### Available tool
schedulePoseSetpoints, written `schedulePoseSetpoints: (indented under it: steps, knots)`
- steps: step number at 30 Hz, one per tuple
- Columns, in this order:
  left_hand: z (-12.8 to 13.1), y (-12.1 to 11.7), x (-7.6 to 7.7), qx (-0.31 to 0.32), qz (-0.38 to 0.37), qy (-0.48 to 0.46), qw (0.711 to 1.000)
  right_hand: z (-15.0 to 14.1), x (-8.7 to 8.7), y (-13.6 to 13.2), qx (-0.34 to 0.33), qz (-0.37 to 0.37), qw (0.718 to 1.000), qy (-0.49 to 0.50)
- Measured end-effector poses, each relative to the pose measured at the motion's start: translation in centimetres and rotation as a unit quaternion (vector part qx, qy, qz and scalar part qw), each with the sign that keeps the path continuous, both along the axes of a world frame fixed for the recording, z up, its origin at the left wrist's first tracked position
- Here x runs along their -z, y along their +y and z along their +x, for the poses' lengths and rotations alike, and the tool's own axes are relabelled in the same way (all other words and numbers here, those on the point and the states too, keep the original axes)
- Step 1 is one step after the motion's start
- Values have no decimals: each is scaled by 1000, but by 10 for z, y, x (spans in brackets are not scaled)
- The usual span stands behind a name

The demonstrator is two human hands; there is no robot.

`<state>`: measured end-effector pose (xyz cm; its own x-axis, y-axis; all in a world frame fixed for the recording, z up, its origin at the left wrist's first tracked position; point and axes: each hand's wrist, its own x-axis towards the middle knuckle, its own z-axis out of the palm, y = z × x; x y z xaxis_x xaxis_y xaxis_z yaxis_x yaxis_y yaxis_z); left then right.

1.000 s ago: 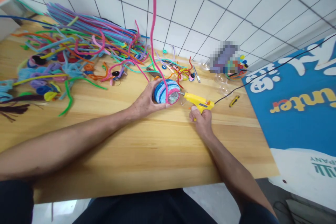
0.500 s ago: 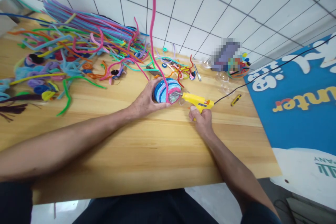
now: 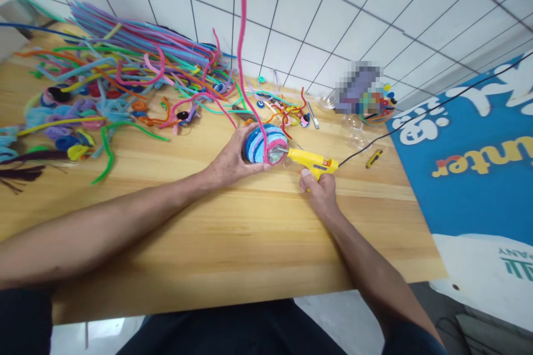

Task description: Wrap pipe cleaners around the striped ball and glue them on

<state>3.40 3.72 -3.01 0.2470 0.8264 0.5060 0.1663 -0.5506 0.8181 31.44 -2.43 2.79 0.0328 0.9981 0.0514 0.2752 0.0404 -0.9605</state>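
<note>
Two hands are engaged in the head view. Left hand (image 3: 229, 162): closed around the left side of a wrapped ball (image 3: 255, 150), thumb along its near edge; whether the ball bears on the tabletop (image 3: 233, 244) cannot be told. Right hand (image 3: 320, 191): closed on the handle of a yellow glue gun (image 3: 312, 161), nozzle directed at the ball's bare clear patch (image 3: 275, 154); contact not confirmed. One pink stem (image 3: 241, 39) rises from the ball beyond the left grip, its upper end free.

Handling, as judged: ball light; clear core probably stiff, thin and slick where bare; fuzzy blue and pink wrap soft, giving fair purchase. Suitable hold: the wrapped sides, away from the patch and the likely hot nozzle.

Containers: beyond and right of the right-hand grip lie clear round shells (image 3: 327, 99); contents cannot be made out. Beside them is a colourful cluster (image 3: 378, 104), partly pixelated; any vessel under it is uncertain. Left of the left-hand grip, loose stems (image 3: 112, 102) lie directly on the tabletop.
</note>
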Motion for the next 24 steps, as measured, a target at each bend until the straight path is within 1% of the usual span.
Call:
schedulePoseSetpoints:
  steps: [7, 13, 18, 21, 24]
  knots:
    - [0, 1, 2, 1, -7, -10, 1000, 1, 2, 3, 33, -8, 999, -3]
    - [2, 2, 4, 6, -15, -18, 1000, 0, 3, 2, 7, -3, 1000, 9]
    - [2, 2, 2, 5, -24, -14, 1000, 4, 6, 3, 11, -11, 1000, -1]
    - [2, 1, -1, -4, -29, -6, 1000, 8, 4, 10, 34, 30, 999, 22]
    - [2, -1, -5, -4, -37, 0, 999, 22, -5, 25, 102, 103, 989, 30]
